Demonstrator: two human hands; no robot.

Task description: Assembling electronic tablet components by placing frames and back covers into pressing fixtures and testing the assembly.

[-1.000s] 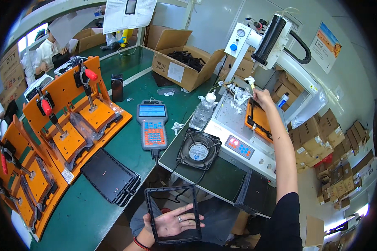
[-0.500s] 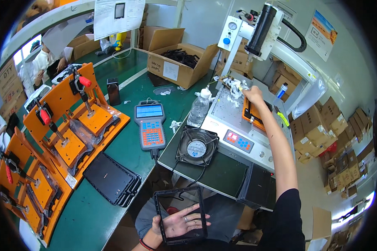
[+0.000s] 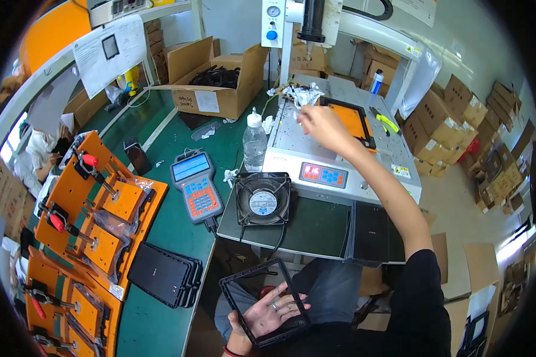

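Note:
My left hand (image 3: 267, 316) holds a thin black rectangular frame (image 3: 231, 296) low over my lap. The thumb hooks over one side, while the spread fingers lie behind its opening. My right hand (image 3: 326, 128) reaches over the grey machine bed (image 3: 292, 140), fingers bent together. Something small and pale shows at its fingertips, too unclear to name. Just beyond is a heap of crumpled white tissue (image 3: 307, 95). To the hand's right an orange fixture plate (image 3: 346, 118) lies on the bed, with a black frame (image 3: 363, 113) around it.
A fan (image 3: 262, 202) and a clear bottle (image 3: 255, 146) stand before the machine. Left of them are a handheld keypad device (image 3: 198, 189), stacked black panels (image 3: 164, 275) and orange clamp fixtures (image 3: 110, 208). Green-handled pliers (image 3: 387, 123) lie at the bed's right; a nozzle (image 3: 309, 50) hangs above.
My right hand has moved left off the orange fixture toward the tissue heap. The frame in my left hand has tilted. The whole view has shifted.

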